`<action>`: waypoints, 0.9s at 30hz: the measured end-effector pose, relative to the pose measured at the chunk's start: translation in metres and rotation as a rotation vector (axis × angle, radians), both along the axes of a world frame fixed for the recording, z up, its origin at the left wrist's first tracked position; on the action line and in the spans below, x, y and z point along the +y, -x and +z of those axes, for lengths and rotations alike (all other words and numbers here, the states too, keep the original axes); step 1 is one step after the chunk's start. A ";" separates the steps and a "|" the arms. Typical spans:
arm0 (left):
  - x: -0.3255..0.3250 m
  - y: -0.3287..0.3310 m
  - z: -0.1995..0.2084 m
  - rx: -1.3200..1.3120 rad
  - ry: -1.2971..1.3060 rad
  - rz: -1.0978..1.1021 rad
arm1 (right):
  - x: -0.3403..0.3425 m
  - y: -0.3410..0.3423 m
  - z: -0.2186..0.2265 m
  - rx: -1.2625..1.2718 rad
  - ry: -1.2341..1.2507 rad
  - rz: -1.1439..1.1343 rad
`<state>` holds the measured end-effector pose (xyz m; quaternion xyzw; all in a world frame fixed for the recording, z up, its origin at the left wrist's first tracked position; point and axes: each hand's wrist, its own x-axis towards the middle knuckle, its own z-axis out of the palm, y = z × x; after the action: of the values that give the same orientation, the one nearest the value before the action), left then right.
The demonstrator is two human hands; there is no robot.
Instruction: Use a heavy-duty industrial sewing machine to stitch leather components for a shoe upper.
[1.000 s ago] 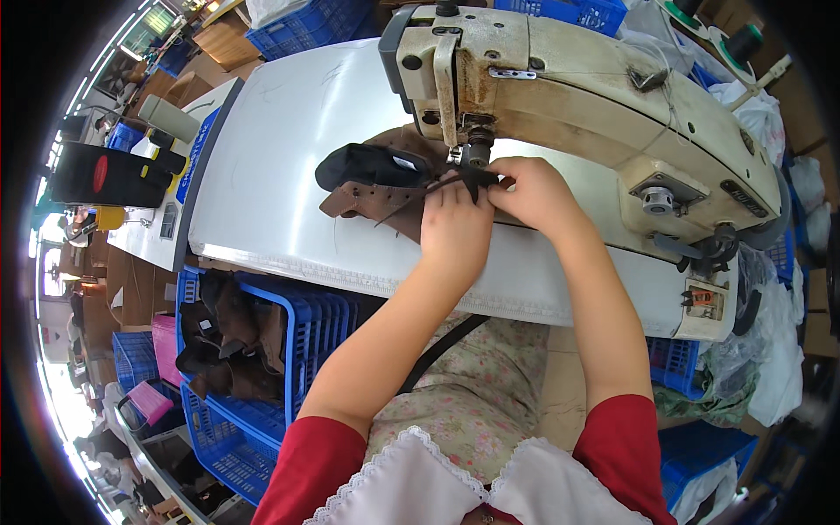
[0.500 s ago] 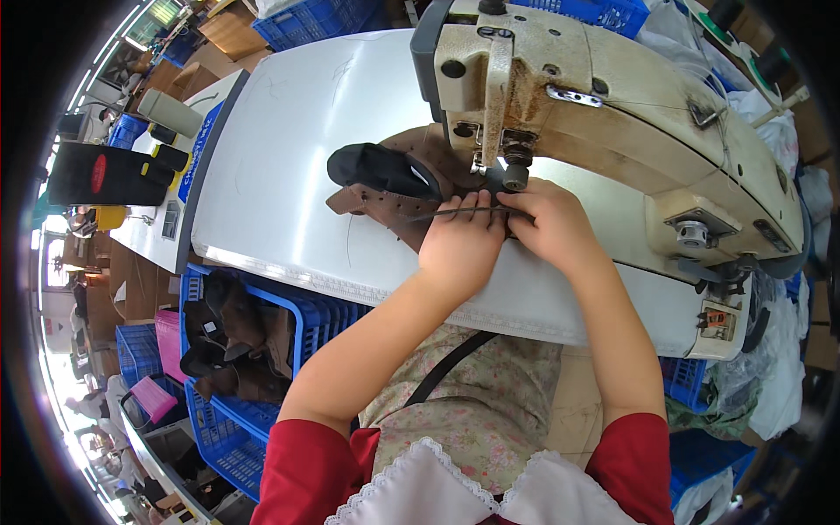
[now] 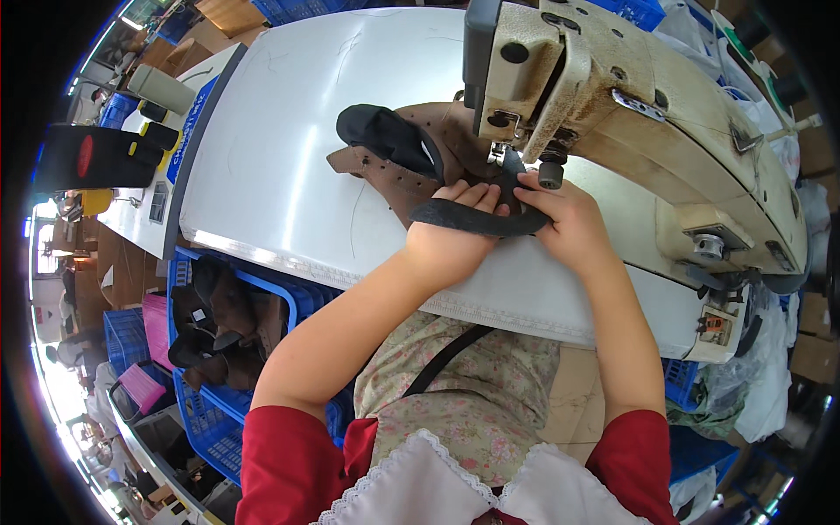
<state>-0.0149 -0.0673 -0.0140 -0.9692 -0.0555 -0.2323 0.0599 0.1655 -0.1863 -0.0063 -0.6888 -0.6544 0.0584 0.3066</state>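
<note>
A brown leather shoe upper (image 3: 382, 182) with a row of dark holes and a black lining (image 3: 381, 138) lies on the white sewing table, its right side under the sewing machine head (image 3: 525, 79). My left hand (image 3: 451, 249) grips the upper's near edge, fingertips on the leather. A dark flat strip (image 3: 472, 219) loops across the back of that hand. Close to the needle area (image 3: 499, 156), my right hand (image 3: 573, 223) pinches the strip between thumb and fingers. The machine's round knob partly hides the right fingertips.
The machine arm (image 3: 700, 166) spans the table's right side. Below the table's left edge (image 3: 306, 267), a blue basket (image 3: 293, 302) holds several brown and black shoe pieces. A control box (image 3: 96, 157) stands farther left. Clear plastic bags (image 3: 744, 385) hang at the right.
The dark strip, edge-on before, now shows its broad side and bows toward me over my left hand. My right hand has shifted slightly right. The whole view has also moved a little.
</note>
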 end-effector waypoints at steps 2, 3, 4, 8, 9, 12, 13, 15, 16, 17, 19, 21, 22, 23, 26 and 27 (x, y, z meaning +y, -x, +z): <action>0.001 0.002 -0.003 -0.027 0.019 -0.004 | 0.001 0.003 0.002 0.017 0.014 0.001; 0.002 0.001 -0.002 -0.013 0.013 -0.016 | 0.001 0.004 0.002 0.001 0.019 -0.007; 0.002 0.001 -0.002 0.001 0.008 -0.028 | 0.002 0.005 0.002 -0.016 0.024 -0.015; 0.001 0.001 0.000 0.039 0.019 -0.006 | 0.003 0.018 0.005 -0.055 0.087 -0.052; 0.000 0.000 0.002 0.054 0.033 -0.008 | 0.002 0.017 0.004 -0.058 0.065 -0.059; 0.002 0.000 0.001 0.080 0.066 -0.009 | 0.001 0.018 0.000 -0.069 0.042 -0.059; 0.003 0.000 0.000 0.090 0.082 -0.008 | 0.000 0.018 -0.001 -0.079 0.039 -0.054; 0.006 0.001 -0.001 0.091 0.107 -0.004 | 0.003 0.021 -0.002 -0.104 -0.021 -0.045; 0.007 0.001 -0.001 0.093 0.128 0.002 | 0.004 0.022 -0.003 -0.129 -0.086 -0.036; 0.009 0.001 -0.002 0.093 0.132 0.002 | 0.003 0.023 -0.003 -0.129 -0.082 -0.035; 0.013 0.001 -0.004 0.052 0.099 -0.054 | 0.004 0.025 -0.004 -0.130 -0.077 -0.051; 0.019 0.001 -0.003 0.050 0.101 -0.071 | 0.004 0.027 -0.002 -0.123 -0.060 -0.061; 0.021 0.001 -0.003 0.047 0.101 -0.088 | 0.005 0.029 -0.002 -0.117 -0.046 -0.073; 0.023 0.001 -0.003 0.047 0.105 -0.088 | 0.005 0.030 -0.003 -0.117 -0.041 -0.073; 0.031 0.001 -0.002 -0.001 0.134 -0.124 | 0.007 0.032 -0.004 -0.126 -0.039 -0.096; 0.034 0.001 0.001 0.010 0.158 -0.137 | 0.008 0.034 -0.003 -0.130 -0.035 -0.109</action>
<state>-0.0160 -0.0335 -0.0133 -0.9735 -0.0070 -0.2261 -0.0326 0.1315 -0.1785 -0.0097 -0.7202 -0.6353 -0.0147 0.2784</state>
